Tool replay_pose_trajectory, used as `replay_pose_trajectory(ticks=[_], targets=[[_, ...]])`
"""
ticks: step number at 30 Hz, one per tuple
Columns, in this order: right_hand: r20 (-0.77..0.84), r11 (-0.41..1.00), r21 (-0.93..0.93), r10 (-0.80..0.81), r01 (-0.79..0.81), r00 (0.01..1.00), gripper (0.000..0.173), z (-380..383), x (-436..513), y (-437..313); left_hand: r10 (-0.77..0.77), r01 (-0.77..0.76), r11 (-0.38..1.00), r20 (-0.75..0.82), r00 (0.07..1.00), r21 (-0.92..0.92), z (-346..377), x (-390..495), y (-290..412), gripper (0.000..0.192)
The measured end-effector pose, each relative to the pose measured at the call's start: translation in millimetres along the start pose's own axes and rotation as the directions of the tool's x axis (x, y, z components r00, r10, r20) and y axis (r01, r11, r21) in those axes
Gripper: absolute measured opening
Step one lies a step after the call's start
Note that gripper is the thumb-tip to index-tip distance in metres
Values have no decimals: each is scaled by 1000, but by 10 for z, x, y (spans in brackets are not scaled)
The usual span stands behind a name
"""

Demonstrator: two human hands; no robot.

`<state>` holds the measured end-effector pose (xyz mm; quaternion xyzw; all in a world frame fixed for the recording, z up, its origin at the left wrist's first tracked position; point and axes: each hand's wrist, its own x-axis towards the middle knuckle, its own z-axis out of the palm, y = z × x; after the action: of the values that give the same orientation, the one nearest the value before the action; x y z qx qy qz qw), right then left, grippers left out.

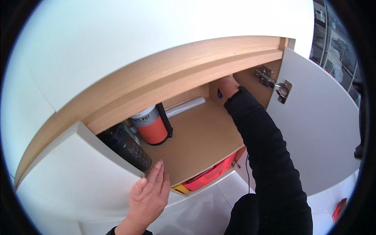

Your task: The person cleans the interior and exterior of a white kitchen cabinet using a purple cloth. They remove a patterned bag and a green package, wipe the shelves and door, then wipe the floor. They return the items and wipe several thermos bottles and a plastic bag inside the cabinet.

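My right hand (229,85) reaches deep into a wooden cabinet compartment, near its right side wall. The upper rail (188,77) hides its fingers, so what they hold is not visible. Just below the hand shows a small dark blue-purple thing (219,93), mostly covered. My left hand (151,186) is at the free edge of the left white door (88,167), thumb by that edge and fingers extended over the front of the shelf (194,141). It grasps nothing that I can see. Beyond its fingertips stands a black cylindrical container (129,148) with printing on it.
An orange and grey canister (152,126) bearing writing stands beside a black rod-like item (165,120). Behind lies a translucent white tube (188,106). At right the hinged door (320,126) stands open on a metal hinge (265,77). Red items (210,176) fill the lower compartment.
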<state>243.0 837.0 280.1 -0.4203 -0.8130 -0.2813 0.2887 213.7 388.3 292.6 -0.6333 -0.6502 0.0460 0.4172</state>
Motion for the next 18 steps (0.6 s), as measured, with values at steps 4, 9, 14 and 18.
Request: replay_pose_trajectory(ticks=[4,9,14,18], targets=[[-4,942,335,-33,33,999,45,160,-137,-98,-8,3,998,75,997,67,50,2,73,11],[8,747,665,22,-22,1000,45,262,-19,-532,-9,-2,999,217,976,48,14,-56,89,7],[-244,595,804,290,26,925,44,712,535,-1343,111,-113,994,237,965,-5,62,98,44,12],[-410,530,755,-79,387,909,42,37,91,-1905,43,-59,997,293,955,46,-11,-104,69,12]])
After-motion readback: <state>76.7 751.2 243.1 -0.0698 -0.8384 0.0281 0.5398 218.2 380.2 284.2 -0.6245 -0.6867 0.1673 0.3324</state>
